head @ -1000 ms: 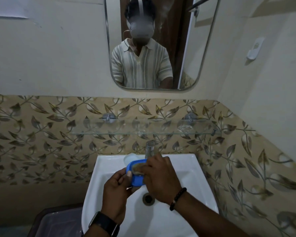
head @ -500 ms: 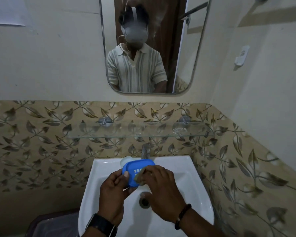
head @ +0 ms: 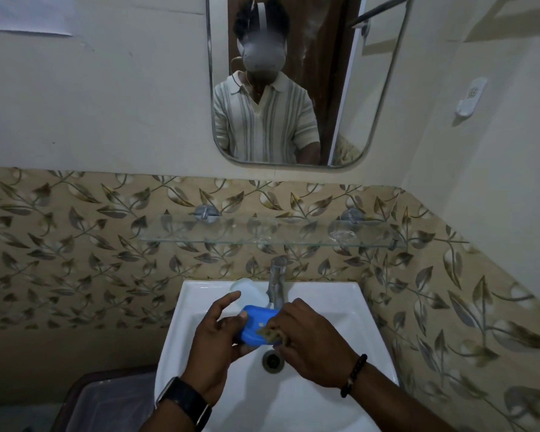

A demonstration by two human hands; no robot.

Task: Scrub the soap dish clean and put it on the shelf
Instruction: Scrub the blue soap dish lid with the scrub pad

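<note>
Soap dish [head: 258, 325] tilted flatter since earlier; my left grip [head: 214, 344] holds it, right grip [head: 309, 344] pinches scrub pad [head: 270, 333] against it. Scrubbing unfinished, I judge; shelf [head: 262, 233] above grips awaits.

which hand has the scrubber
The right hand, with the bead bracelet, presses the brownish scrub pad on the blue soap dish; the left hand, with the watch, only holds the dish.

Blue plastic soap dish [head: 256, 322], rounded corners, sat tilted in left hand [head: 212, 338] over the sink's [head: 340, 307] middle. Brownish scrub pad [head: 270, 333] lay against its right end. Glass shelf [head: 262, 240] hung above.
</note>
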